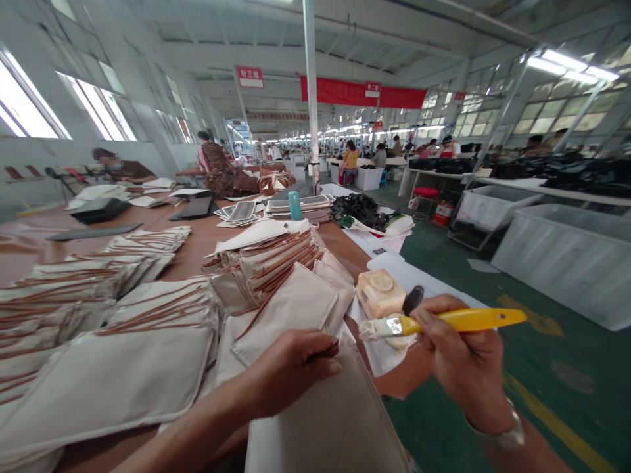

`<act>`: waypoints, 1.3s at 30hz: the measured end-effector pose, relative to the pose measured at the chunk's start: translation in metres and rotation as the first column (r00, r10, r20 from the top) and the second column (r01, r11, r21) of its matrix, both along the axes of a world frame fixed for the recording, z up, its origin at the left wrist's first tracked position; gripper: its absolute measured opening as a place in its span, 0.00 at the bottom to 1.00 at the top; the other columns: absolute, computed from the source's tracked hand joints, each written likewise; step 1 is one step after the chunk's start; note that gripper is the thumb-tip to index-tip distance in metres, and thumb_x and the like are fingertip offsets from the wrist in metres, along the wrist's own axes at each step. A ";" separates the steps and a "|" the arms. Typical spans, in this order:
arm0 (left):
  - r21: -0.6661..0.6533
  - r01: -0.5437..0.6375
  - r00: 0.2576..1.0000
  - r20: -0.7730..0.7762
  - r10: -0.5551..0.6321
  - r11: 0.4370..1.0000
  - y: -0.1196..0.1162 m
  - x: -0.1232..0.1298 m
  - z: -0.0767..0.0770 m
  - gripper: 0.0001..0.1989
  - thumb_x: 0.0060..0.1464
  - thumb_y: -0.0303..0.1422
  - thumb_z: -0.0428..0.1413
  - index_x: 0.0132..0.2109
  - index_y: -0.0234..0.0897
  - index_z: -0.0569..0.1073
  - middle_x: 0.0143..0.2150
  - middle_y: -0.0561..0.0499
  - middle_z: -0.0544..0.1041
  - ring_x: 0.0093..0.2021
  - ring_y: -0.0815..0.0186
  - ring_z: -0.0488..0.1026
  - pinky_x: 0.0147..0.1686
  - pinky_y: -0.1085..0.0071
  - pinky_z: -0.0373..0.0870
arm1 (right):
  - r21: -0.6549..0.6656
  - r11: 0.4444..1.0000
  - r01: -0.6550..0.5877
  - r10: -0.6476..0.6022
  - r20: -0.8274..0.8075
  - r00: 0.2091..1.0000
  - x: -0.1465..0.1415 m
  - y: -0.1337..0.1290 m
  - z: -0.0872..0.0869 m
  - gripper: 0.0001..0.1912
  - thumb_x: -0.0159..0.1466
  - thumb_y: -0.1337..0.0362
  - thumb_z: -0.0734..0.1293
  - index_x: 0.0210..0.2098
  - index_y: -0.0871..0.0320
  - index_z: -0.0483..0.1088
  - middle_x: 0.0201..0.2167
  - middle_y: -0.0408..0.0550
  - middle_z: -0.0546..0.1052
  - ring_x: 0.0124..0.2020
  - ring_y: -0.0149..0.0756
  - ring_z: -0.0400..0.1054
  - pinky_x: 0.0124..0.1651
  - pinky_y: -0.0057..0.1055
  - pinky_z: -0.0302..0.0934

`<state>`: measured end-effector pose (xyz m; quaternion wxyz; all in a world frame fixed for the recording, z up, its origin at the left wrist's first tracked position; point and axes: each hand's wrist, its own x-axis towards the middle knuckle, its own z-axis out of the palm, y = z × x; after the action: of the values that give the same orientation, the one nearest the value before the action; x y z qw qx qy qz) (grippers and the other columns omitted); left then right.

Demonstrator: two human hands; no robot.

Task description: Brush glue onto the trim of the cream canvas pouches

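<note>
My right hand [458,355] grips a flat paintbrush [473,320] by its yellow handle, with the pale-coated bristles pointing left. Behind the bristles stands a cut-open, pale yellowish container [377,295] with a round cap; a dark handle-like piece [413,299] sticks up beside it. My left hand [296,364] is closed at the top of a beige fabric panel [328,427] and pinches a dark brown edge there. That panel lies near me at the table's front. Just beyond my left hand, another beige panel [290,312] leans on a thick stack [276,263] with brown edges.
Fanned rows of beige panels [162,305] cover the left of the brown tabletop [345,246]. A teal bottle [294,205] stands behind the stack, near black scraps [359,211]. White bins [566,256] stand on the green floor at right. A person [123,167] sits across the table.
</note>
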<state>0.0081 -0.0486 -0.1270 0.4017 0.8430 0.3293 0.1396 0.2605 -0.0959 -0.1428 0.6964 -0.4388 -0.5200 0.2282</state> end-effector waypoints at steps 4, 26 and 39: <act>0.666 0.098 0.981 -0.189 0.040 0.739 -0.018 0.001 -0.001 0.07 0.66 0.35 0.53 0.38 0.38 0.70 0.32 0.55 0.70 0.28 0.69 0.64 0.26 0.71 0.53 | -0.020 0.998 -0.060 0.054 -0.229 0.972 0.012 -0.004 0.012 0.07 0.66 0.63 0.72 0.32 0.57 0.73 0.21 0.41 0.65 0.20 0.28 0.55 0.22 0.26 0.52; 0.938 0.142 0.985 -0.103 -0.138 0.315 -0.028 0.000 0.003 0.11 0.61 0.23 0.45 0.34 0.36 0.70 0.24 0.51 0.70 0.25 0.65 0.66 0.26 0.65 0.60 | -0.057 0.912 -0.406 0.408 0.233 0.883 -0.009 -0.039 0.021 0.07 0.72 0.66 0.62 0.38 0.52 0.70 0.29 0.43 0.68 0.29 0.33 0.63 0.32 0.31 0.59; 0.910 0.191 0.980 -0.154 -0.129 0.367 -0.022 -0.002 0.001 0.19 0.68 0.27 0.41 0.30 0.36 0.68 0.25 0.51 0.70 0.25 0.66 0.65 0.27 0.67 0.58 | -0.228 0.843 -0.487 0.531 0.214 0.820 0.006 -0.054 0.018 0.07 0.72 0.66 0.62 0.37 0.53 0.69 0.29 0.44 0.66 0.30 0.33 0.61 0.32 0.28 0.59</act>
<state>0.0065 -0.0706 -0.1257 -0.1309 0.9550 0.1242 0.2354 0.2663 -0.1498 -0.1251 0.4945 -0.3656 -0.6874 0.3865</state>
